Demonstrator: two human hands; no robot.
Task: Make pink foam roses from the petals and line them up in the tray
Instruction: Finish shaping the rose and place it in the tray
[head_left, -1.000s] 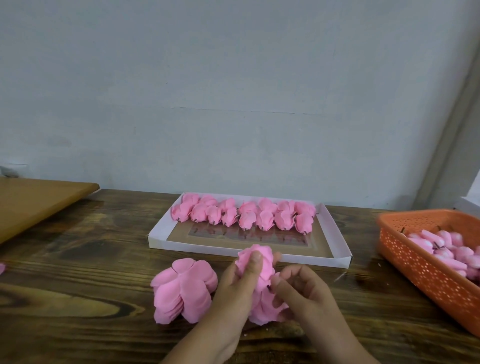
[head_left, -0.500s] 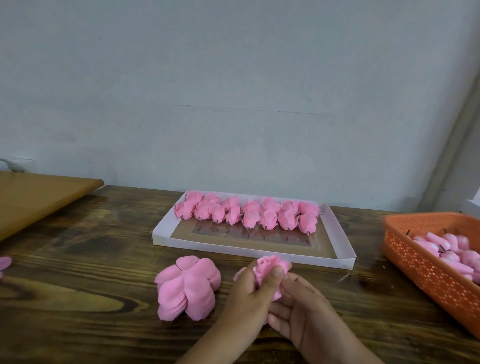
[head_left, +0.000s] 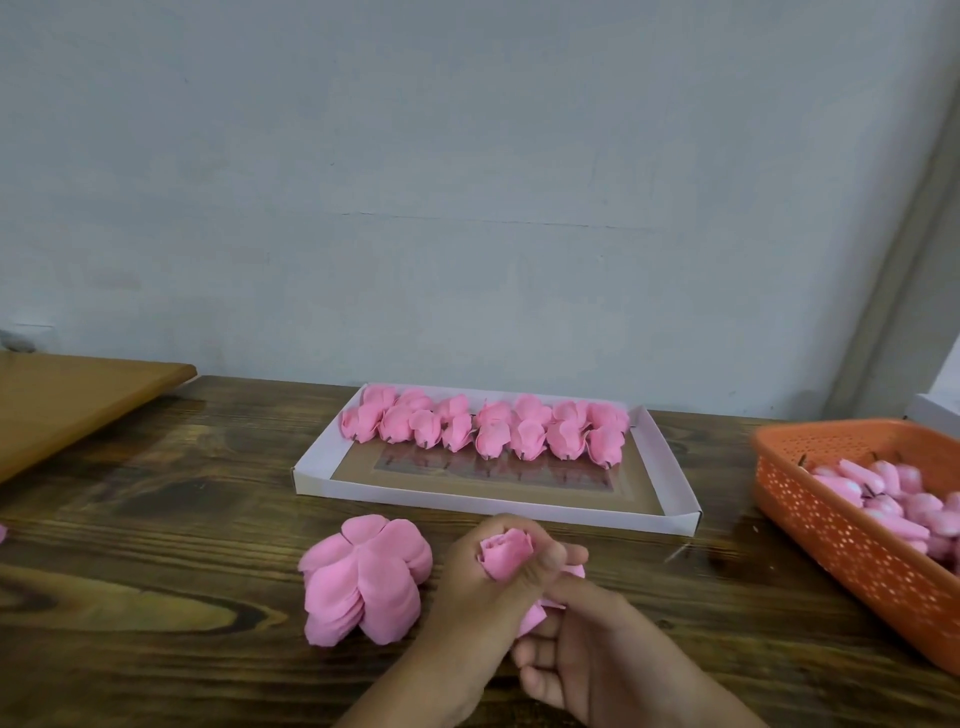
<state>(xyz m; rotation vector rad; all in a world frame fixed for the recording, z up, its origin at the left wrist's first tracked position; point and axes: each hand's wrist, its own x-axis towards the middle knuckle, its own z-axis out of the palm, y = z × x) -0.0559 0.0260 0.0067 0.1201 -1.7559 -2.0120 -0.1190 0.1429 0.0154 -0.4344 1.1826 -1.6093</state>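
A dark wooden table (head_left: 156, 519) with heavy grain and a big knot pattern near its left front runs right up to the wall. The wall (head_left: 467, 182) is plain pale grey-blue, with a thin horizontal line across its middle. Over the table's left back corner sits a lighter brown wooden board (head_left: 67, 400), raised above the dark surface and angled toward the middle. At the right edge, behind the table, a pale vertical strip (head_left: 904, 260) leans up the wall, and just beside it shows a corner of something white (head_left: 935, 413).
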